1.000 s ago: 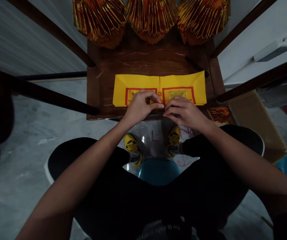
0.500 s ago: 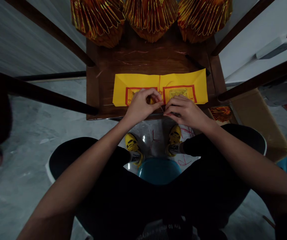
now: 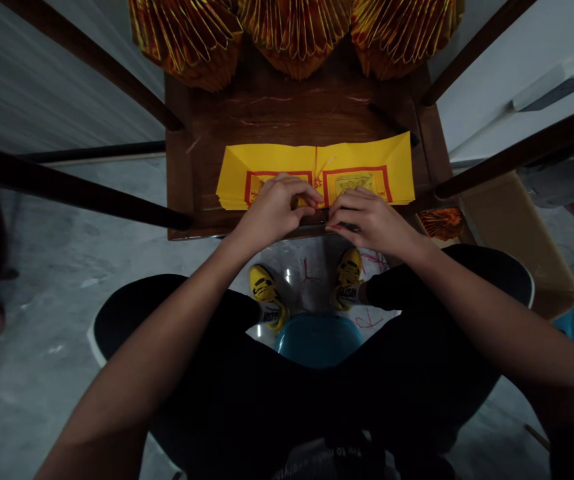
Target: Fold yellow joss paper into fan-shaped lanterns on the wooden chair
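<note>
A stack of yellow paper sheets (image 3: 271,155) lies at the near edge of the dark wooden board, each half bearing a red-framed print. A thin red string (image 3: 316,160) runs across the middle of the stack. My left hand (image 3: 279,203) rests over the left print, its fingers curved and the thumb apart from the forefinger. Beside it, my right hand (image 3: 361,215) is over the lower right print with thumb and fingertips pinched together near the string's lower end. What they pinch is too small to make out.
Several pleated gold-and-red paper ornaments (image 3: 294,40) stand at the back of the wooden board (image 3: 287,113). Dark wooden legs slant up at both sides. On the right is a cardboard box (image 3: 507,227) with another pleated piece (image 3: 441,223). Red string scraps (image 3: 309,270) lie on the floor.
My left thumb and forefinger have parted from their pinch, and that hand has shifted slightly left. The right hand has hardly moved. The view has shifted a little.
</note>
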`<state>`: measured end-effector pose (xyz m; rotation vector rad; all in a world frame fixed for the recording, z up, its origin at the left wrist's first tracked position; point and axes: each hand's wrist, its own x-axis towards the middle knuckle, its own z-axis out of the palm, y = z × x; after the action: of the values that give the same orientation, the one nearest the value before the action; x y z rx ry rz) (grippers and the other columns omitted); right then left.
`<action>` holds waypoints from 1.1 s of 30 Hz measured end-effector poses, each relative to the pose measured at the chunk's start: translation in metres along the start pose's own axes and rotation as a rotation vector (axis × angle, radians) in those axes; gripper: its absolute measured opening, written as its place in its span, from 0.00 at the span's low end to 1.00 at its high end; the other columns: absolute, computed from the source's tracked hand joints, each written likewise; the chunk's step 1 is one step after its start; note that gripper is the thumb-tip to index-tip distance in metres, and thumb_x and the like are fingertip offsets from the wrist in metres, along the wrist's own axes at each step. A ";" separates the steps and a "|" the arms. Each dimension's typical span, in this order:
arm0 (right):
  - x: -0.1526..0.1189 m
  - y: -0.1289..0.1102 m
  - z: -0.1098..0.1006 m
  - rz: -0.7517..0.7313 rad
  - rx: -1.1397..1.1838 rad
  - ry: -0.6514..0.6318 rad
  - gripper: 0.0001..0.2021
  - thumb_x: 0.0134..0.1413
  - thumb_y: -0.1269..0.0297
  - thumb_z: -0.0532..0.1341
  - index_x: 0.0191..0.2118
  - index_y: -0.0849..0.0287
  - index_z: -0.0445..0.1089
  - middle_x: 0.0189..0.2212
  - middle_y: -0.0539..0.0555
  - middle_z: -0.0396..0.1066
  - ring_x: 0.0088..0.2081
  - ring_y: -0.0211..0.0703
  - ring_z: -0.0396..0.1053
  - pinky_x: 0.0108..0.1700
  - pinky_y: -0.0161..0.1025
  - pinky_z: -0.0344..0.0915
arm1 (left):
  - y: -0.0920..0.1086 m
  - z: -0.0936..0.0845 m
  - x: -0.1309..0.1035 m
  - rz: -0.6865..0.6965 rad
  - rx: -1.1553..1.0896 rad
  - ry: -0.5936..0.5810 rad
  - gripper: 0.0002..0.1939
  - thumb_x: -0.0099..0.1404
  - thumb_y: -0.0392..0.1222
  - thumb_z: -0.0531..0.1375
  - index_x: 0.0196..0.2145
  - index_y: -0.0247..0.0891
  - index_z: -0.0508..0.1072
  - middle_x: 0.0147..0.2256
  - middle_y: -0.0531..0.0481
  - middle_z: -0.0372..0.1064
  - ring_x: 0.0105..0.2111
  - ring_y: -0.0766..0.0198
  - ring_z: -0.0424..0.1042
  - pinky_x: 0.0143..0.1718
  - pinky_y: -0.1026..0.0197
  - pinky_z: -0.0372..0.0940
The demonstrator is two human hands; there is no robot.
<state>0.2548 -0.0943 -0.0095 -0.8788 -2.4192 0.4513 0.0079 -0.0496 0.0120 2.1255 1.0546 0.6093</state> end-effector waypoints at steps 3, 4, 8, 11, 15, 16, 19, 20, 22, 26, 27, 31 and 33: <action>0.000 0.000 0.000 -0.003 -0.006 -0.009 0.08 0.74 0.68 0.61 0.41 0.54 0.77 0.41 0.55 0.77 0.44 0.50 0.74 0.49 0.48 0.65 | 0.005 -0.002 0.000 0.027 0.061 0.013 0.09 0.66 0.31 0.65 0.39 0.42 0.84 0.40 0.49 0.83 0.47 0.53 0.80 0.60 0.45 0.70; 0.000 0.000 0.000 -0.003 -0.008 -0.009 0.08 0.74 0.67 0.61 0.40 0.54 0.76 0.41 0.54 0.77 0.44 0.50 0.73 0.49 0.48 0.64 | 0.006 -0.002 0.000 0.031 0.074 0.011 0.09 0.66 0.31 0.64 0.39 0.42 0.83 0.40 0.49 0.83 0.46 0.54 0.80 0.59 0.45 0.71; 0.000 0.000 -0.001 -0.001 0.014 -0.005 0.07 0.73 0.68 0.62 0.41 0.54 0.77 0.41 0.55 0.77 0.45 0.50 0.73 0.50 0.49 0.64 | 0.007 -0.001 0.000 0.041 0.107 -0.011 0.09 0.68 0.32 0.62 0.39 0.42 0.83 0.41 0.47 0.79 0.46 0.53 0.79 0.58 0.47 0.72; 0.000 -0.001 -0.001 0.011 0.016 -0.016 0.08 0.73 0.68 0.62 0.41 0.53 0.78 0.42 0.55 0.78 0.45 0.51 0.74 0.51 0.50 0.64 | 0.006 -0.001 -0.001 0.051 0.108 0.001 0.07 0.70 0.34 0.63 0.41 0.41 0.82 0.47 0.44 0.76 0.51 0.51 0.78 0.59 0.47 0.72; 0.001 -0.002 -0.002 0.025 0.002 -0.029 0.08 0.74 0.68 0.61 0.41 0.53 0.77 0.42 0.55 0.78 0.45 0.51 0.73 0.51 0.49 0.64 | 0.004 -0.001 0.000 0.047 0.096 0.003 0.05 0.72 0.36 0.63 0.40 0.42 0.80 0.54 0.41 0.72 0.59 0.44 0.74 0.65 0.40 0.70; 0.001 -0.002 -0.002 0.022 -0.002 -0.028 0.08 0.74 0.67 0.61 0.41 0.53 0.77 0.42 0.55 0.78 0.45 0.51 0.74 0.51 0.49 0.64 | 0.004 -0.001 0.000 0.047 0.103 -0.004 0.05 0.72 0.36 0.63 0.40 0.42 0.80 0.55 0.41 0.72 0.60 0.43 0.73 0.66 0.38 0.69; 0.001 -0.002 -0.003 0.016 -0.009 -0.024 0.08 0.74 0.67 0.61 0.41 0.53 0.77 0.41 0.55 0.78 0.45 0.51 0.74 0.51 0.49 0.64 | 0.003 -0.001 0.001 0.047 0.137 -0.027 0.03 0.74 0.38 0.63 0.41 0.42 0.79 0.57 0.39 0.71 0.62 0.39 0.71 0.67 0.33 0.66; 0.001 -0.002 -0.003 0.014 -0.007 -0.023 0.08 0.74 0.68 0.61 0.41 0.54 0.77 0.41 0.55 0.78 0.45 0.51 0.74 0.51 0.49 0.64 | 0.003 -0.001 0.001 0.050 0.151 -0.034 0.03 0.74 0.38 0.64 0.42 0.42 0.79 0.58 0.39 0.70 0.63 0.38 0.70 0.67 0.32 0.65; 0.001 -0.002 -0.003 0.010 -0.007 -0.020 0.07 0.73 0.68 0.62 0.41 0.54 0.77 0.42 0.55 0.78 0.46 0.51 0.74 0.51 0.49 0.64 | 0.003 -0.002 0.000 0.062 0.178 -0.044 0.03 0.74 0.40 0.64 0.43 0.42 0.79 0.58 0.39 0.70 0.63 0.36 0.69 0.67 0.30 0.64; 0.001 -0.001 -0.002 -0.002 -0.019 -0.013 0.07 0.73 0.68 0.62 0.41 0.54 0.77 0.41 0.55 0.78 0.45 0.51 0.74 0.51 0.48 0.65 | 0.003 -0.005 -0.001 0.104 0.213 -0.077 0.06 0.75 0.43 0.64 0.47 0.43 0.79 0.58 0.38 0.69 0.64 0.36 0.67 0.69 0.30 0.62; 0.001 -0.001 -0.002 -0.002 -0.019 -0.013 0.07 0.73 0.68 0.62 0.41 0.54 0.76 0.41 0.55 0.78 0.45 0.51 0.74 0.51 0.48 0.65 | 0.003 -0.006 -0.001 0.113 0.216 -0.090 0.06 0.75 0.44 0.64 0.47 0.42 0.79 0.58 0.37 0.69 0.64 0.36 0.67 0.69 0.30 0.61; 0.001 0.000 -0.002 0.018 -0.008 -0.018 0.08 0.73 0.68 0.62 0.41 0.53 0.77 0.41 0.54 0.78 0.45 0.51 0.74 0.50 0.49 0.64 | 0.001 -0.009 0.000 0.129 0.211 -0.151 0.08 0.73 0.46 0.66 0.47 0.42 0.79 0.56 0.38 0.70 0.63 0.35 0.67 0.70 0.30 0.60; 0.001 0.000 -0.002 0.024 -0.007 -0.019 0.08 0.73 0.68 0.61 0.41 0.53 0.77 0.41 0.55 0.78 0.45 0.51 0.74 0.50 0.49 0.64 | -0.001 -0.009 0.000 0.129 0.215 -0.181 0.08 0.72 0.46 0.67 0.46 0.43 0.79 0.55 0.39 0.70 0.63 0.37 0.68 0.70 0.32 0.60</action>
<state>0.2553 -0.0939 -0.0076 -0.9108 -2.4312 0.4629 0.0014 -0.0455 0.0168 2.3994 0.9226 0.3663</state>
